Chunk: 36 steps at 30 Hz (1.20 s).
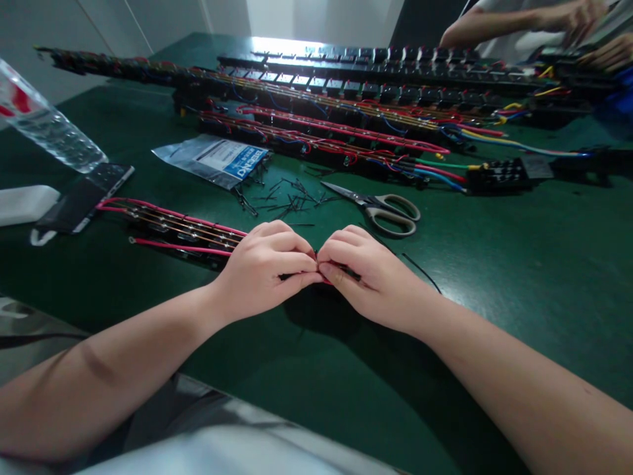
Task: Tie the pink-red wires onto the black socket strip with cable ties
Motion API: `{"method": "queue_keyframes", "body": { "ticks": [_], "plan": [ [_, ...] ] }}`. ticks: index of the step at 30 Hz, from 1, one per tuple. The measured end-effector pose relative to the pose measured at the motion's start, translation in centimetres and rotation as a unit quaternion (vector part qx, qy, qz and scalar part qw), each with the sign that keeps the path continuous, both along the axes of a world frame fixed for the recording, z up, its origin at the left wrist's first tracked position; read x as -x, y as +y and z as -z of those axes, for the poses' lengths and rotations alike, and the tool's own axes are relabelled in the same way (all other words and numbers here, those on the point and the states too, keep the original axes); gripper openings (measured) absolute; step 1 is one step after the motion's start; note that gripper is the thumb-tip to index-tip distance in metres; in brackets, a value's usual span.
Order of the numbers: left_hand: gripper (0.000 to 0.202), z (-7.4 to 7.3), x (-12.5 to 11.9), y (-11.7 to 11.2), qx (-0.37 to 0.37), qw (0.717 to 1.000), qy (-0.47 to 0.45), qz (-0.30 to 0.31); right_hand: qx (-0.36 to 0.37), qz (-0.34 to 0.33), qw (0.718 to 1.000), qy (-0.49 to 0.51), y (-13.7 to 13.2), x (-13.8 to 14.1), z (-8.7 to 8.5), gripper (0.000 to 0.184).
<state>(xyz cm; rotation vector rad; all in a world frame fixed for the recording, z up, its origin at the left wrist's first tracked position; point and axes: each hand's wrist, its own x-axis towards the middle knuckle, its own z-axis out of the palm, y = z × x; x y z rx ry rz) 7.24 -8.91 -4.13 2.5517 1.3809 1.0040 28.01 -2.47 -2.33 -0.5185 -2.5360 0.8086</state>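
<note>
My left hand [267, 270] and my right hand [363, 274] meet fingertip to fingertip over the green table [519, 264]. Both are closed in a pinch on the end of a wired strip [173, 227], a black bar with red wires that runs off to the left. A thin black tie [420, 269] trails out to the right of my right hand. What sits between the fingertips is mostly hidden.
Scissors [386, 211] and several cut black tie ends [287, 198] lie just beyond my hands. A foil bag [212, 158], a phone [84, 198] and a plastic bottle [44, 125] are at left. Long wired strips [346, 105] fill the back. Another person's hands [568, 20] work at top right.
</note>
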Motion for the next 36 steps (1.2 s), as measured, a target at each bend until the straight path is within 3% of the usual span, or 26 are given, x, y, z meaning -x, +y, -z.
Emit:
{"method": "queue_keyframes", "body": {
  "ticks": [11,19,31,36],
  "plan": [
    [0.021,-0.7,0.2,0.4,0.054,0.998,0.024,0.017,0.031,-0.012,0.998,0.048,0.7,-0.5,-0.2,0.022],
    [0.024,-0.2,0.4,0.2,0.021,0.998,0.059,0.021,0.066,-0.009,0.996,0.062,0.7,-0.8,-0.4,0.035],
    [0.008,-0.7,0.7,0.0,0.014,0.998,0.027,0.049,0.032,0.001,0.999,0.044,-0.1,-0.4,0.1,0.004],
    [0.01,-0.6,0.9,-0.2,-0.028,0.997,0.021,0.075,0.002,-0.004,1.0,0.018,-0.4,0.0,0.5,0.009]
  ]
}}
